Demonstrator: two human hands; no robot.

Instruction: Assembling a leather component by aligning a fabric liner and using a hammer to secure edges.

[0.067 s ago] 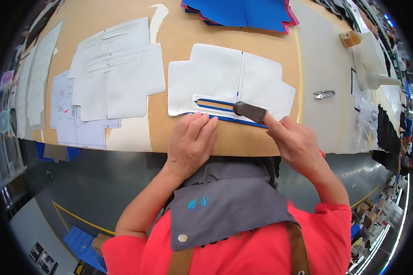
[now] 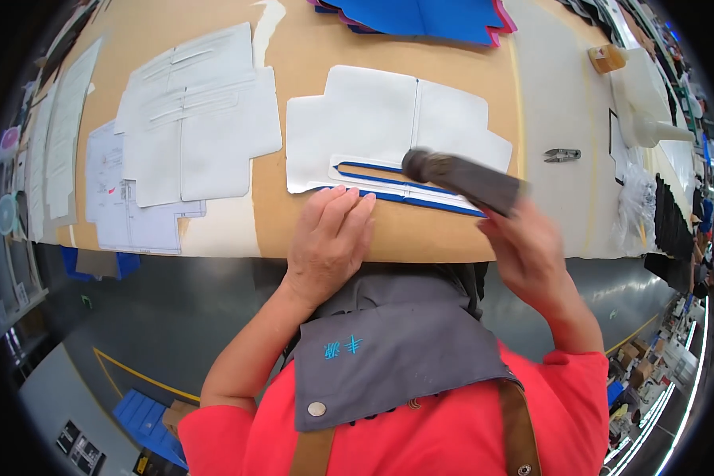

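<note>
A white panel (image 2: 373, 111), cut with stepped corners, lies flat on the work table. Near its lower edge runs a long slot framed by blue strips (image 2: 365, 166), and a further blue strip follows the near edge. My left hand (image 2: 329, 234) rests its stretched fingertips on that edge, left of the middle. Over the panel's right part, my right hand (image 2: 531, 246) grips a hammer (image 2: 472, 181), its dark head raised above the slot. Hammer and right hand are smeared by motion; the handle is mostly hidden in the hand.
Stacked white panels (image 2: 214, 151) lie at the left over a printed paper pattern (image 2: 147, 226). Blue and pink sheets (image 2: 428, 17) lie at the far side. Toward the right are thread snips (image 2: 562, 155), a white plastic bottle (image 2: 650, 127) and a crumpled clear bag (image 2: 633, 214).
The hammer has lifted off the panel, with my right hand moving up and to the right. My left hand keeps its place on the near edge. The whole view has shifted slightly.
</note>
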